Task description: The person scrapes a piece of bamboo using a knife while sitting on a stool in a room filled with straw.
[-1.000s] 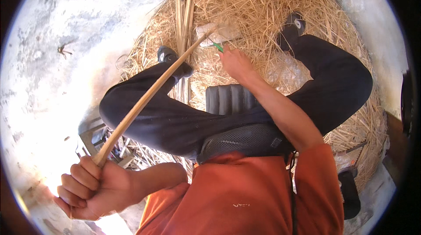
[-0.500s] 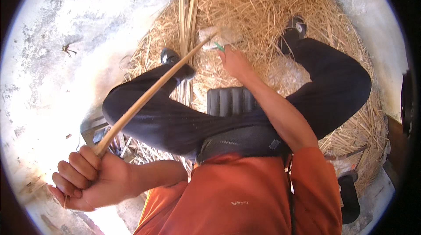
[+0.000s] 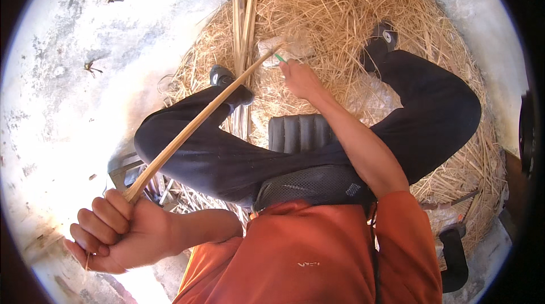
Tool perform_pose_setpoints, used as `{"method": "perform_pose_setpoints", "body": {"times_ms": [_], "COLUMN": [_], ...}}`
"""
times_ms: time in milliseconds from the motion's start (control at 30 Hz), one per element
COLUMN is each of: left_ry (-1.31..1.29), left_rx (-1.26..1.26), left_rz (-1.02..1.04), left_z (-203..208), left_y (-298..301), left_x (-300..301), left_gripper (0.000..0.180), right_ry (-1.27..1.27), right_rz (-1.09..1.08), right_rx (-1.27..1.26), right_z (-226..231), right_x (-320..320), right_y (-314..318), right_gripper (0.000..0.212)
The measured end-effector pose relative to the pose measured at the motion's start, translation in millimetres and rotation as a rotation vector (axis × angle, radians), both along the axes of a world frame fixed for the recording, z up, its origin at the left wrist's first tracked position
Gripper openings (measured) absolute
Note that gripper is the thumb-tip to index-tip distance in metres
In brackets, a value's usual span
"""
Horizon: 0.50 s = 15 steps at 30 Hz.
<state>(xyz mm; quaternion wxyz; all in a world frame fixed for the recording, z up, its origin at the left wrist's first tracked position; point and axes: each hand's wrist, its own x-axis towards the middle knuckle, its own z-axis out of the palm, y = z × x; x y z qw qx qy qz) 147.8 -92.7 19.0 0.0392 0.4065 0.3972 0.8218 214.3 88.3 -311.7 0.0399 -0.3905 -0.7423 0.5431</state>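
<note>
fingers [image 3: 109,214] of the left hand [image 3: 128,238] clench a tan stalk [image 3: 195,123], the right hand [image 3: 304,81] gripping a green tool [image 3: 280,58] near its tip.

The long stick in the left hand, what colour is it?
The long stick is light tan, a yellowish brown; the head view shows it best.

The long stick [image 3: 198,120] slants from lower left to upper centre, barring passage over the left thigh [image 3: 196,165]. Room opens between the right hand [image 3: 304,80] and the right shoe [image 3: 381,34]; around the green tool [image 3: 280,57], clearance is hard to judge.
</note>
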Motion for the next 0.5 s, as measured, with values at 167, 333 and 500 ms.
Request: {"method": "perform_pose_setpoints", "body": {"times_ms": [167, 333, 500], "left_ry": [0.012, -0.001, -0.023], "left_rx": [-0.041, -0.021, -0.025], "left_rz": [-0.017, 0.075, 0.275], "left_z": [-3, 2, -3], "left_y": [-1, 4, -4], "left_x": [-5, -8, -18], "left_gripper": [0.046, 0.046, 0.046], "right_ry": [0.033, -0.524, -0.418], "right_rz": [0.112, 0.162, 0.281], "right_rx": [0.34, 0.203, 0.245], "right_z": [55, -123, -80], "right_x": [-4, 54, 27], "right_y": [-18, -5, 8], "right_gripper": [0.044, 0.03, 0.046]}}
